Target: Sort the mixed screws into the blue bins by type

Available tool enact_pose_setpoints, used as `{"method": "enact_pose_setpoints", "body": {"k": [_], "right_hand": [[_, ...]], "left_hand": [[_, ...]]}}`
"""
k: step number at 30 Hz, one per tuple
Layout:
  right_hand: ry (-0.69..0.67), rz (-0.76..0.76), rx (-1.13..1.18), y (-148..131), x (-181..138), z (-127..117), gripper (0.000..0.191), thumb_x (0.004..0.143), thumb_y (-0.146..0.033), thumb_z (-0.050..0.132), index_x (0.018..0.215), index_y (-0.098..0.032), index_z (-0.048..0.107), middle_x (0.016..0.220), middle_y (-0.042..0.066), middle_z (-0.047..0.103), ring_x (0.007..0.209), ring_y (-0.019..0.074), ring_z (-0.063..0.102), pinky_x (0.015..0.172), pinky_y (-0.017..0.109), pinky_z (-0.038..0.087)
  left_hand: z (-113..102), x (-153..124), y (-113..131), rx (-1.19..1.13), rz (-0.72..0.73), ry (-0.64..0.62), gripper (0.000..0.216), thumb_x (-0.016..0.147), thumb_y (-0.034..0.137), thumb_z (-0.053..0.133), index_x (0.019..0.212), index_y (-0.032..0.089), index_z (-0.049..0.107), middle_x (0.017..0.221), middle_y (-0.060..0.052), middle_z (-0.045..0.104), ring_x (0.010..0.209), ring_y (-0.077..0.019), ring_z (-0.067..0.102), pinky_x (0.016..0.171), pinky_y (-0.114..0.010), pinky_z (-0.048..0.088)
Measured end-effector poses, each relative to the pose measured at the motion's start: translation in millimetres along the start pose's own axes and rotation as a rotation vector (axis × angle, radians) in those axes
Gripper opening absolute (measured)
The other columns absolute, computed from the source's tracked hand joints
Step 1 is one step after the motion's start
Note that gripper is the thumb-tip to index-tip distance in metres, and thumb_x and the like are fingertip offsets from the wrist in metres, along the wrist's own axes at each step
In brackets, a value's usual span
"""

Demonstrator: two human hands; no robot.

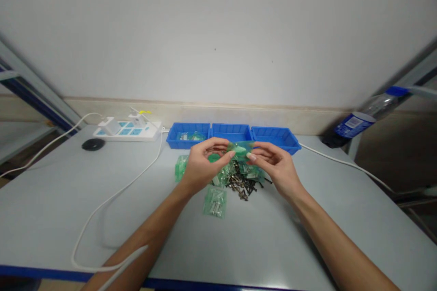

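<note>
Both hands meet above a pile of small parts at the middle of the grey table (51,200). My left hand (201,166) and my right hand (276,163) pinch the two ends of one small green plastic bag (241,149), held just above the pile. Under the hands lie several more green bags (215,201) and a heap of dark metal screws (241,184). Behind the hands stand three blue bins (275,136) in a row; the left bin (189,134) holds a few filled green bags.
A white power strip (128,129) with plugs sits at the back left, its white cable (112,198) looping to the front edge. A black round disc (93,144) lies near it. A plastic bottle with a blue label (362,122) leans at the back right beside another cable (344,161).
</note>
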State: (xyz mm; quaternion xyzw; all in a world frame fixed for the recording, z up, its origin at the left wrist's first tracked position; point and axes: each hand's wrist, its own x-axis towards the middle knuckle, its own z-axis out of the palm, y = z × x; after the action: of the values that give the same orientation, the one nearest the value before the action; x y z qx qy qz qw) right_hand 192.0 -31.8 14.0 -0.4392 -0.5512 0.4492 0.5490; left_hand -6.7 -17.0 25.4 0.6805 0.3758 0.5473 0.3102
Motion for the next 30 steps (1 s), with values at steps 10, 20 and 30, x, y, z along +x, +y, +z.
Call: {"method": "enact_pose_setpoints", "body": {"k": [10, 20, 30], "right_hand": [[-0.03, -0.175, -0.607, 3, 3, -19, 0.027, 0.085, -0.035, 0.065, 0.106, -0.02, 0.072, 0.099, 0.008, 0.076, 0.088, 0.0245, 0.072, 0.085, 0.04, 0.056], [-0.247, -0.193, -0.963, 4, 1, -24, 0.041, 0.079, -0.021, 0.059, 0.119, -0.025, 0.069, 0.107, 0.003, 0.076, 0.088, 0.0257, 0.072, 0.079, 0.037, 0.054], [-0.03, -0.386, -0.824, 0, 0, -21, 0.027, 0.088, -0.023, 0.057, 0.111, -0.02, 0.072, 0.105, 0.007, 0.076, 0.09, 0.024, 0.072, 0.086, 0.038, 0.056]], "left_hand": [[-59, 19, -32, 0.832, 0.345, 0.19, 0.022, 0.09, 0.024, 0.063, 0.11, 0.017, 0.07, 0.104, -0.009, 0.074, 0.098, -0.0259, 0.066, 0.092, -0.044, 0.052], [-40, 13, -29, 0.726, 0.438, -0.056, 0.013, 0.092, 0.017, 0.058, 0.091, 0.015, 0.07, 0.093, -0.008, 0.073, 0.092, -0.0221, 0.063, 0.089, -0.041, 0.053], [-15, 3, -18, 0.497, 0.378, -0.208, 0.014, 0.092, 0.018, 0.057, 0.098, 0.015, 0.07, 0.095, -0.008, 0.074, 0.092, -0.0209, 0.065, 0.088, -0.04, 0.052]]}}
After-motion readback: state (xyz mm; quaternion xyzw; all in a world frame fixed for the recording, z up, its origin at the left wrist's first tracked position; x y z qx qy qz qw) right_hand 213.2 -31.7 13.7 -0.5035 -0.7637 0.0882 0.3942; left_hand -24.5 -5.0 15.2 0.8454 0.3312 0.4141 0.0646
